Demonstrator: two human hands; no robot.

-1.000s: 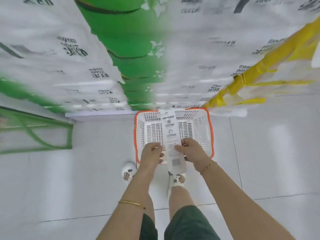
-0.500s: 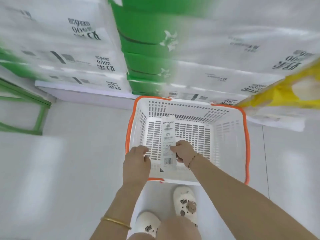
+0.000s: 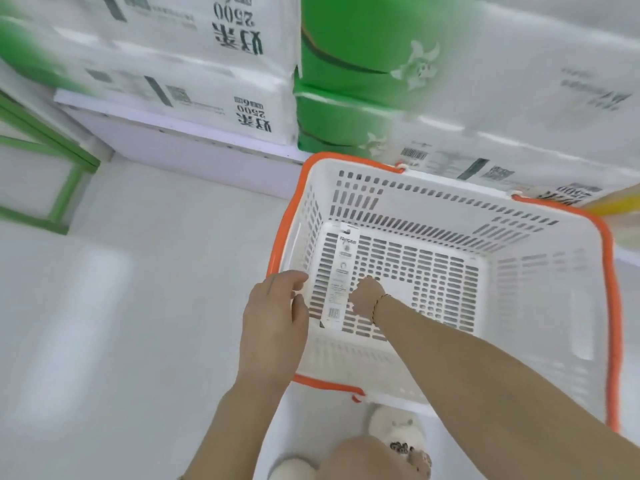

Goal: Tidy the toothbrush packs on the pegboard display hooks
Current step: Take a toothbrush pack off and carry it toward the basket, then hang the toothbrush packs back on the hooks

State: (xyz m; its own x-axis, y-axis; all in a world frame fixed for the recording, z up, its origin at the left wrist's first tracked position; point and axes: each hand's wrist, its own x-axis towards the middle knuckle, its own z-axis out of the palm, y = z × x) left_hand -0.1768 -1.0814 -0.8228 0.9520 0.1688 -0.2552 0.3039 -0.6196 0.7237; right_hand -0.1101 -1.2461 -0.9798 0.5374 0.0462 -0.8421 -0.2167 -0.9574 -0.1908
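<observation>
Since the right hand [image 3: 365, 296] only pinches the toothbrush pack [image 3: 341, 275] by its edge, low in the basket [image 3: 611, 306] near the left wall, it could slip and drop (no pegboard in view). The left hand [image 3: 273, 317] hovers at the rim, fingers loosely curled, holding nothing.

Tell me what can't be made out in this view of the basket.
Head view only:
Toothbrush pack print: too small.
Right hand: fingertips hidden behind its own knuckles, so grip on the pack unclear.
Cartons at upper right: motion-blurred.
Pegboard hooks: outside the frame.
</observation>
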